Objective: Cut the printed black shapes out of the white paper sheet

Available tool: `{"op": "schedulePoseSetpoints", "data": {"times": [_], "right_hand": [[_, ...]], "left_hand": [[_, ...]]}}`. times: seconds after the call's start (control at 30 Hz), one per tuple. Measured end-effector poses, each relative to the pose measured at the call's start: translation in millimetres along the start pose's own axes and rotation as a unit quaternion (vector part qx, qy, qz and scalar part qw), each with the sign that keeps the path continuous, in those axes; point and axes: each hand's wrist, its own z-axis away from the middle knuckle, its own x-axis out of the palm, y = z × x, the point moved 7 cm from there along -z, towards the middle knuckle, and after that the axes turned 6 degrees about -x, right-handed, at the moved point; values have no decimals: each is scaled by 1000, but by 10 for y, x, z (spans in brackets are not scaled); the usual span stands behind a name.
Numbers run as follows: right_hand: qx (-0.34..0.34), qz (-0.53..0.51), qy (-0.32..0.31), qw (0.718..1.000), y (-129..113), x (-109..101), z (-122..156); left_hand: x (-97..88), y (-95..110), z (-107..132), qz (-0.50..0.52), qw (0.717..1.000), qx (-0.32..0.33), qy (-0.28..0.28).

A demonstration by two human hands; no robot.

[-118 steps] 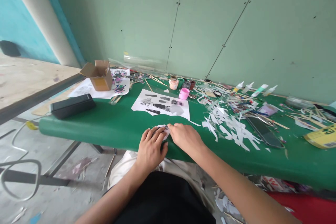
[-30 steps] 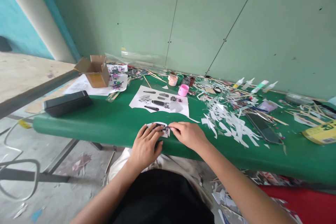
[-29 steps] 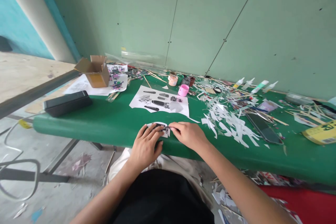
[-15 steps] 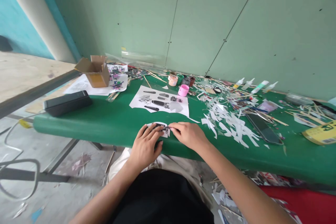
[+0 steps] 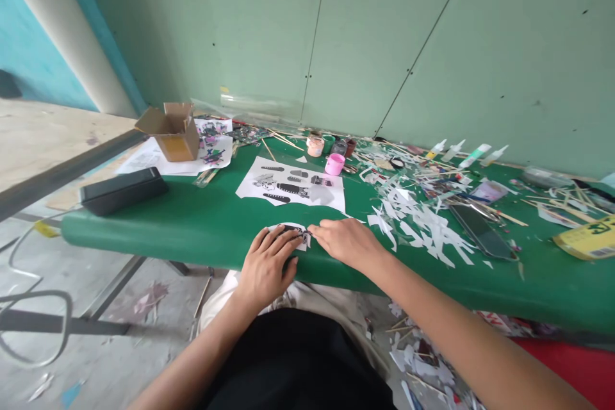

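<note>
A small piece of white paper with black printed shapes (image 5: 304,242) lies near the front edge of the green tabletop. My left hand (image 5: 270,262) rests flat over its left part, fingers stretched out, hiding much of the print. At the paper's right side is my right hand (image 5: 350,242), its fingers closed in a pinch. A thin dark tip shows at those fingertips, too small to name. Just beyond both hands lies a larger printed sheet (image 5: 250,186) with black and grey shapes and a ragged front edge.
White paper scraps (image 5: 423,227) are heaped to the right, beside a dark flat phone-like slab (image 5: 483,234). Behind stand a pink paint jar (image 5: 335,164) and several glue bottles (image 5: 473,156). On the left are a cardboard box (image 5: 179,141) and a dark grey oblong case (image 5: 123,190).
My right hand has shifted slightly, and its forearm has swung outward to the right. The left hand stays flat on the paper. The view has moved a little.
</note>
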Motion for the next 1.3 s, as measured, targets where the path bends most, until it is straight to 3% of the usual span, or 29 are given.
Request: {"op": "schedulePoseSetpoints", "data": {"times": [0.6, 0.87, 1.1, 1.3], "right_hand": [[0, -13, -7, 1000, 36, 41, 85], [38, -80, 7, 996, 256, 64, 174], [140, -66, 57, 986, 504, 38, 239], [91, -85, 90, 988, 316, 104, 200]], "left_hand": [[1, -2, 3, -1, 1000, 0, -9], [-56, 0, 0, -28, 999, -22, 10], [-28, -114, -219, 1, 998, -11, -64], [15, -215, -431, 43, 993, 13, -105]]}}
